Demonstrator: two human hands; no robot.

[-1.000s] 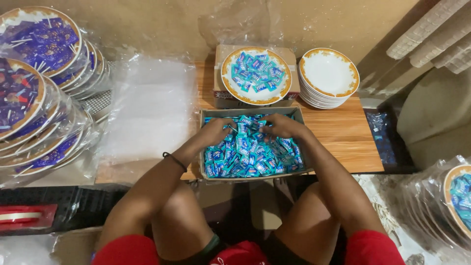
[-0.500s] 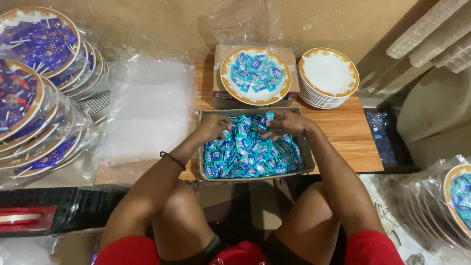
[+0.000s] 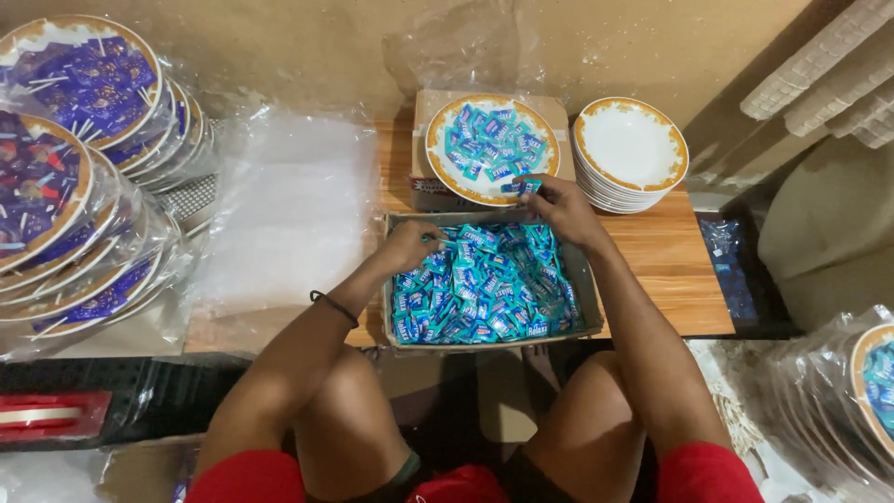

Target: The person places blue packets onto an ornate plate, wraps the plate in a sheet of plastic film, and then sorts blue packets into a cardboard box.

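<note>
A shallow grey tray (image 3: 584,279) full of blue-wrapped candies (image 3: 484,284) sits on the wooden board in front of my knees. My left hand (image 3: 410,244) rests curled on the candies at the tray's upper left, gripping some. My right hand (image 3: 557,207) is raised over the tray's far edge, pinching a few blue candies (image 3: 521,186) at the rim of a gold-rimmed plate (image 3: 438,149). That plate holds a layer of the same candies and stands on a cardboard box.
A stack of empty white gold-rimmed plates (image 3: 631,154) stands right of the filled plate. Wrapped filled plates (image 3: 65,177) pile up at the left, more (image 3: 871,382) at the lower right. Clear plastic sheets (image 3: 289,210) lie left of the tray. A black crate (image 3: 112,396) is at lower left.
My right hand has lifted out of the tray with a few candies and moved to the filled plate's near rim. My left hand stayed on the candies at the tray's left.
</note>
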